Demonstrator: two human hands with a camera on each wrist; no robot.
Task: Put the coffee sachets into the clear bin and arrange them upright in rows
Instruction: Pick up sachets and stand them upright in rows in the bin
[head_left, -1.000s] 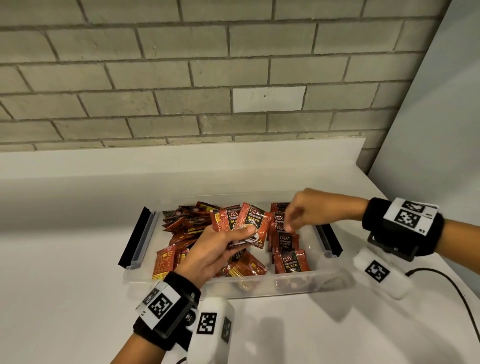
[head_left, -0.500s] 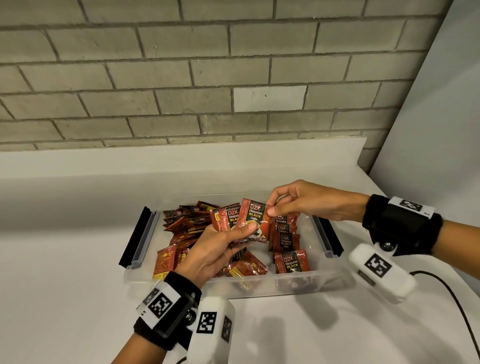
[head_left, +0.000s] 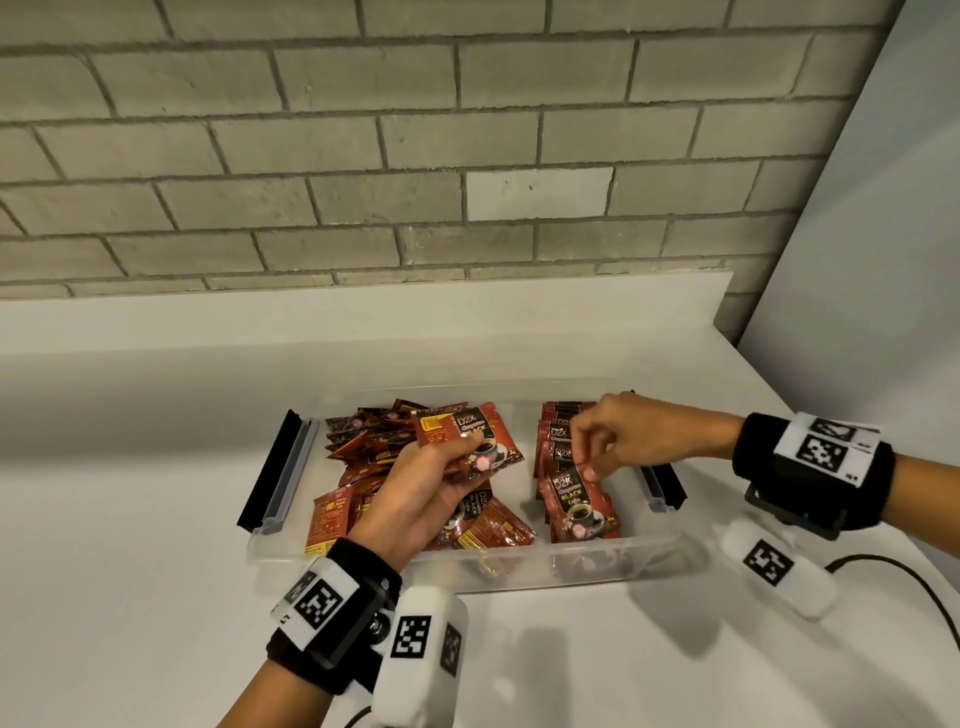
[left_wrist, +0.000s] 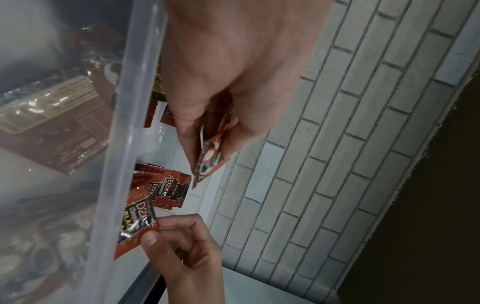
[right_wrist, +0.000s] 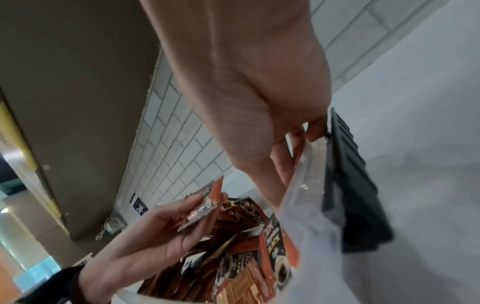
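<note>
Left hand: my left hand (head_left: 415, 499) is clamped on a small fan of coffee sachets (head_left: 467, 441), held above the middle of the clear bin (head_left: 670, 551).
Right hand: my right hand (head_left: 623, 441) pinches the top edge of the front sachet (head_left: 576, 506), thumb and fingertips together on it, at the bin's right end.
Row: the upright row (head_left: 558, 441) runs from the front wall toward the back wall along that right end.
Risk, toppling: I judge the front sachet will slump forward once released; nothing braces it but the bin's front wall.
Risk, spill: the fan in my left hand could slip out if the grip eases.
Obstruction: the loose pile (head_left: 363, 452) fills the bin's left half, crowding space for further rows.
Surroundings: black latch handles (head_left: 270, 467) at both bin ends; a cable (head_left: 914, 587) lies at the worktop's right edge; brick wall (head_left: 415, 156) behind.
</note>
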